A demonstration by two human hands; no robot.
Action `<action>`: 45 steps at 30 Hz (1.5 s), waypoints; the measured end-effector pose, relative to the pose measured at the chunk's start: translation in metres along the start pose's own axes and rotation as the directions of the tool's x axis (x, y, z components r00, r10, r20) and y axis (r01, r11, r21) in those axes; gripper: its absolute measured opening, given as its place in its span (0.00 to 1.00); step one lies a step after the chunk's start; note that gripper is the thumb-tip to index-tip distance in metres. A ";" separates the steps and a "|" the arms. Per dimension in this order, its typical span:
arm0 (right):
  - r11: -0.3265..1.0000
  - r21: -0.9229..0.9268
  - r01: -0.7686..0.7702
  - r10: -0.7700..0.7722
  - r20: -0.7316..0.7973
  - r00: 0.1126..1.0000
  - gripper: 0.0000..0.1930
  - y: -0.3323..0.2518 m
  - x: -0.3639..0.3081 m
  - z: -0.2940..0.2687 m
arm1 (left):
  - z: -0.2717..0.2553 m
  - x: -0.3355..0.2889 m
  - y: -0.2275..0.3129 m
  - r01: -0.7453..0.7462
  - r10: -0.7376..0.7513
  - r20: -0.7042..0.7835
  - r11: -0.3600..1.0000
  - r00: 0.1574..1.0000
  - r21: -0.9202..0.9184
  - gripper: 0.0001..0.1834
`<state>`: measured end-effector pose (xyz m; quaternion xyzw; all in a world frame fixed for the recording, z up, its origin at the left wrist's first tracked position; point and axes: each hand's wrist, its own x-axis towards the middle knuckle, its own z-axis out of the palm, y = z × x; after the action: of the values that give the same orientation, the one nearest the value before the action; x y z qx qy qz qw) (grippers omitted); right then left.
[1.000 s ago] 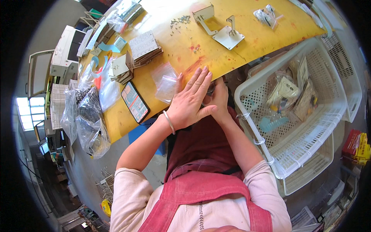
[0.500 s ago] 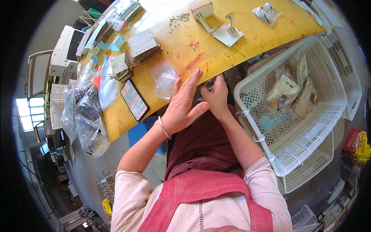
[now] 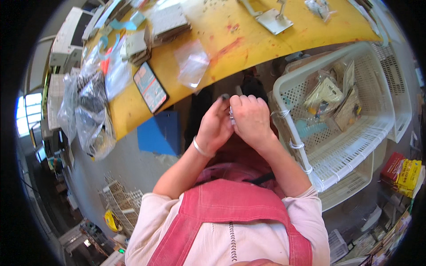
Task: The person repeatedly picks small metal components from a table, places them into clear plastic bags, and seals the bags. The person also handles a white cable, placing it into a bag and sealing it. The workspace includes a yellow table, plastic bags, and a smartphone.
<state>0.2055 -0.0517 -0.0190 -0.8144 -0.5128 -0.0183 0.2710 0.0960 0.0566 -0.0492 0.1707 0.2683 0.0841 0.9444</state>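
yellow paint, scuffed with red marks, covers the tabletop (image 3: pixel 266 40) that curves across the top of the view, and the person works below its near edge, over their lap. both hands are pulled in close together. the left hand (image 3: pixel 215 126), with a bangle at the wrist, and the right hand (image 3: pixel 252 119) are both curled shut around a small clear item (image 3: pixel 231 116) pinched between the fingertips where the two hands meet.

because the item is held off the tabletop with nothing beneath it but the lap and floor, a slip of the fingertips would likely send it down out of reach; it looks tiny and slick, which makes that more likely. the white basket (image 3: pixel 355 146) of packets sits just beside the right forearm, so a wide elbow move could knock it.

the item is mostly covered by the fingers, and its shape is hard to make out. a clear plastic bag (image 3: pixel 191 64) lies on the tabletop near the edge, with a phone (image 3: pixel 151 87) just to its left. further left, crumpled bags (image 3: pixel 88 111) blur toward the rim.
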 end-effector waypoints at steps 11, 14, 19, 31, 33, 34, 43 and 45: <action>0.566 0.754 -0.331 0.317 0.172 0.933 0.12 -0.005 -0.038 -0.023 | -0.004 -0.022 -0.004 0.139 -0.142 0.008 0.955 0.990 -0.263 0.22; 0.537 0.769 -0.347 0.358 0.165 0.919 0.12 -0.016 -0.047 -0.022 | -0.001 -0.040 -0.004 -0.086 0.070 -0.114 0.986 0.991 -0.142 0.20; 0.716 0.626 -0.309 0.357 0.052 0.933 0.14 -0.033 -0.054 -0.011 | 0.049 -0.071 0.002 -0.430 0.428 0.082 0.903 0.900 0.008 0.26; 0.801 0.575 -0.168 0.314 -0.164 0.935 0.13 -0.062 -0.064 -0.001 | 0.082 -0.102 -0.020 -0.585 0.514 0.290 0.761 0.807 0.280 0.34; 0.811 0.561 -0.167 0.316 -0.179 0.932 0.14 -0.062 -0.066 0.001 | 0.085 -0.105 -0.020 -0.572 0.491 0.305 0.760 0.816 0.308 0.34; 0.811 0.561 -0.165 0.320 -0.189 0.929 0.14 -0.063 -0.066 0.002 | 0.086 -0.108 -0.021 -0.586 0.508 0.299 0.748 0.808 0.313 0.30; 0.807 0.557 -0.197 0.368 -0.213 0.905 0.16 -0.068 -0.070 -0.024 | 0.064 -0.128 -0.014 -0.590 0.522 0.656 -0.317 0.545 0.742 0.13; 0.847 0.500 -0.179 0.331 -0.234 0.914 0.17 -0.070 -0.074 -0.026 | 0.057 -0.130 -0.014 -0.592 0.493 0.691 -0.368 0.530 0.717 0.10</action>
<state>0.1180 -0.1021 0.0101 -0.7729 -0.3382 0.0144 0.5367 0.0178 -0.0043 0.0530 0.8623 0.0892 0.3175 0.3844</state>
